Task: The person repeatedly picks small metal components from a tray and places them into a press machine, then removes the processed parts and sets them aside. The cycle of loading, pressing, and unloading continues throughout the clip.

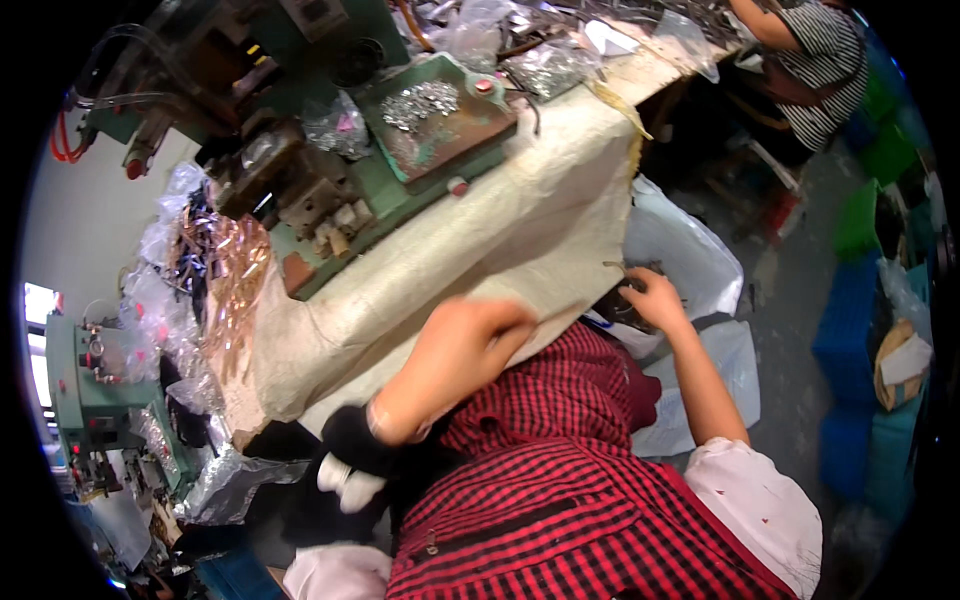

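Near the centre of the frame, the left hand [455, 345] is raised over a cream cloth [470, 240], its fingers curled inward; it is blurred, and I cannot tell whether it holds anything. Right of centre, the right hand [655, 300] reaches down with bent fingers to some dark pieces [628, 312] just beside the cloth's edge (they are too small and shadowed to make out singly). Whether it grips any of them I cannot tell. A whitish plastic bag [690, 255] spreads beyond that hand. The cloth runs along the front of a green machine [405, 205] at upper left, where a tray [440, 148] bears a heap of small silvery pieces [420, 104]. Copper-coloured strips [240, 280] hang at the left among clear plastic. At upper right is a co-worker in a striped top [825, 75]; blue crates [845, 350] stand along the right side.
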